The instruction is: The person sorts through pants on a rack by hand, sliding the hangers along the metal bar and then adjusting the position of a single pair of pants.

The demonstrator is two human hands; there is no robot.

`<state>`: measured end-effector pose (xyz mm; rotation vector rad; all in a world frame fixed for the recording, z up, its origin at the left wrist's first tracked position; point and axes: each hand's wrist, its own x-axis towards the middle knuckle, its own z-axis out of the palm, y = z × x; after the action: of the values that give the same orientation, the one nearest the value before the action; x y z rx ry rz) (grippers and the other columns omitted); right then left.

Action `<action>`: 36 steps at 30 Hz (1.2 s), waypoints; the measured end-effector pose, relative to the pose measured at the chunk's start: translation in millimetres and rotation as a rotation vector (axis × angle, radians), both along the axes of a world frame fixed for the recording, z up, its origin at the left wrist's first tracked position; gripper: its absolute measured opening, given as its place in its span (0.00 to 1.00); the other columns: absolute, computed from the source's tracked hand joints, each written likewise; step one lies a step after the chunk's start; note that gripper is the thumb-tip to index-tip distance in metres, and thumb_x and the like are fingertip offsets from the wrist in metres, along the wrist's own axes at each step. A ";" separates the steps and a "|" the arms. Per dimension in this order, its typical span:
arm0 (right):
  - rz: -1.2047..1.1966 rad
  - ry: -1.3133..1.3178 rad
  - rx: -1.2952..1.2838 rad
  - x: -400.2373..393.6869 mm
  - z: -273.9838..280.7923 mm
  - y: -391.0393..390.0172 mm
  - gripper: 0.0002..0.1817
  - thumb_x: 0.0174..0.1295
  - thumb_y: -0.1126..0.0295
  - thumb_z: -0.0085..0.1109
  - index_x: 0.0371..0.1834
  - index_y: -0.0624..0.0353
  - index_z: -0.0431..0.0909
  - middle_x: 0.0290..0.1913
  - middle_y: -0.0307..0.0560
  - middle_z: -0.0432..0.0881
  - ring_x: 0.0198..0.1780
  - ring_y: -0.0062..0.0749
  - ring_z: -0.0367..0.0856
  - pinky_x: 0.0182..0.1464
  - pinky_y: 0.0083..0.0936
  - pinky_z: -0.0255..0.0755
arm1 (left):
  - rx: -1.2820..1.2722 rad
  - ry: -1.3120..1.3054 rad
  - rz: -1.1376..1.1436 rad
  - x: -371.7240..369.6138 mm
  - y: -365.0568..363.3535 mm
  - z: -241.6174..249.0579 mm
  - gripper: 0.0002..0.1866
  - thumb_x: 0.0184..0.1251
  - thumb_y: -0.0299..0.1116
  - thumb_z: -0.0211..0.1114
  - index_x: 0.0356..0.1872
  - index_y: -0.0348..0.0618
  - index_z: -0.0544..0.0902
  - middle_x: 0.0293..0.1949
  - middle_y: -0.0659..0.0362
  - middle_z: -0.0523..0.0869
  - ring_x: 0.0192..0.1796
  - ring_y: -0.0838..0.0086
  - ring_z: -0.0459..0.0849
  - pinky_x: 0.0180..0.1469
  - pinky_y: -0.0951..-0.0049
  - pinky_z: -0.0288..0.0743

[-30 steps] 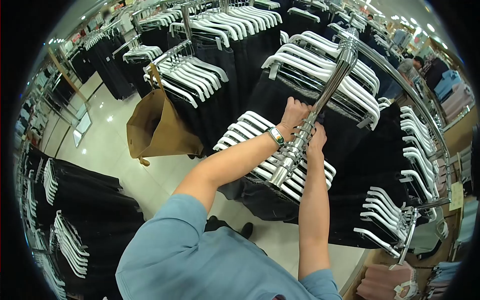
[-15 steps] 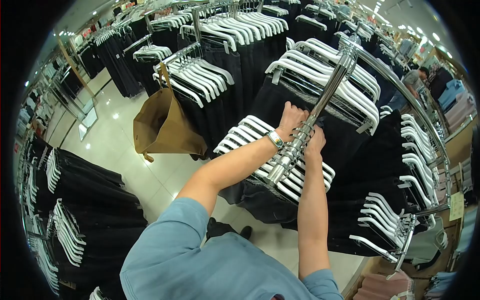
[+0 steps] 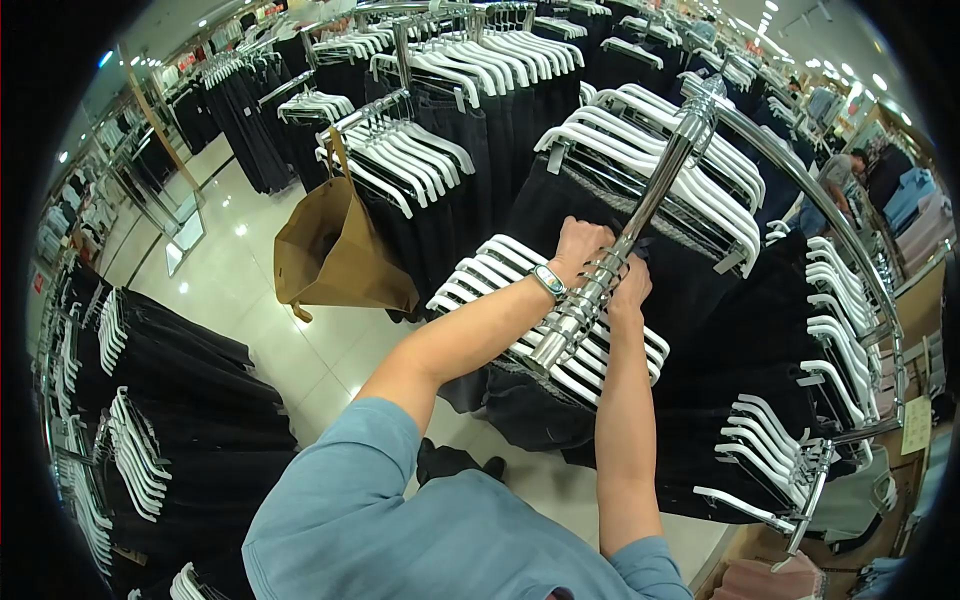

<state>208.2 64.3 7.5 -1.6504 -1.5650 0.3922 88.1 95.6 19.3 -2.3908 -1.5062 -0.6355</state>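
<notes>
My left hand (image 3: 583, 243), with a banded watch (image 3: 548, 280) on its wrist, is closed with its fingers curled into the black trousers (image 3: 560, 215). Just across the chrome rail (image 3: 655, 185), my right hand (image 3: 631, 288) bends inward at the same dark cloth; the rail and its rings partly hide its fingers. Both hands are in the gap between two groups of white hangers. The front hangers (image 3: 490, 280) sit below my wrists, and the back hangers (image 3: 660, 150) are beyond my hands, with dark clothes clipped beneath.
A brown bag (image 3: 345, 255) hangs from a neighbouring rack at the left. More white hangers (image 3: 135, 455) with black clothes line the left side. A curved chrome bar (image 3: 800, 180) bounds the rack at right. Pale floor tiles (image 3: 240, 280) show between racks. Another person (image 3: 835, 180) stands far right.
The view has shifted slightly, so the surroundings sit a little differently. My hands stay at nearly the same place on the cloth beside the rail.
</notes>
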 end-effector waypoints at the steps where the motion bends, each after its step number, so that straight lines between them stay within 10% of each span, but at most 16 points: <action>1: -0.002 0.029 0.007 0.7 -3.7 2.5 0.14 0.64 0.59 0.54 0.38 0.56 0.84 0.36 0.57 0.85 0.42 0.55 0.84 0.44 0.42 0.75 | -0.005 -0.018 -0.007 -0.8 1.4 -2.3 0.10 0.55 0.44 0.63 0.26 0.50 0.83 0.22 0.57 0.86 0.27 0.65 0.88 0.33 0.64 0.70; 5: 0.026 0.005 0.043 9.7 -27.1 18.6 0.13 0.63 0.60 0.53 0.39 0.56 0.83 0.36 0.57 0.85 0.43 0.55 0.84 0.45 0.45 0.75 | 0.006 -0.031 -0.033 -3.5 7.8 -11.9 0.10 0.56 0.43 0.63 0.23 0.51 0.83 0.20 0.56 0.86 0.27 0.64 0.89 0.29 0.65 0.70; 8: 0.047 0.111 0.065 15.7 -57.7 40.9 0.14 0.63 0.59 0.52 0.42 0.56 0.82 0.39 0.58 0.85 0.46 0.55 0.83 0.46 0.46 0.75 | -0.112 0.161 0.064 -1.9 9.0 -12.7 0.13 0.40 0.43 0.76 0.29 0.59 0.84 0.25 0.72 0.84 0.30 0.78 0.88 0.31 0.74 0.71; 11: 0.068 0.159 0.057 18.0 -66.8 47.7 0.19 0.63 0.54 0.51 0.46 0.54 0.81 0.43 0.58 0.85 0.49 0.56 0.82 0.48 0.46 0.75 | -0.064 -0.032 -0.040 -6.7 3.7 -8.5 0.08 0.55 0.38 0.65 0.22 0.51 0.85 0.20 0.55 0.85 0.27 0.62 0.88 0.27 0.66 0.76; 32: 0.147 0.249 -0.183 31.9 -93.1 59.0 0.24 0.62 0.49 0.45 0.44 0.53 0.85 0.47 0.60 0.85 0.52 0.57 0.81 0.56 0.44 0.72 | -0.065 -0.128 -0.139 -11.5 -5.9 -3.8 0.05 0.51 0.36 0.69 0.23 0.49 0.87 0.24 0.54 0.86 0.31 0.61 0.88 0.32 0.64 0.80; 36: 0.149 0.221 -0.201 35.7 -100.1 60.6 0.24 0.61 0.49 0.45 0.46 0.53 0.85 0.48 0.59 0.84 0.54 0.57 0.79 0.58 0.45 0.70 | -0.187 -0.105 -0.223 -18.0 2.5 -19.4 0.13 0.47 0.34 0.69 0.36 0.46 0.82 0.37 0.52 0.85 0.46 0.58 0.84 0.43 0.60 0.77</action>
<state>243.9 124.9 -92.6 -1.5812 -1.5243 0.8060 70.1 98.1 -0.1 -2.7344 -1.4053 -0.7049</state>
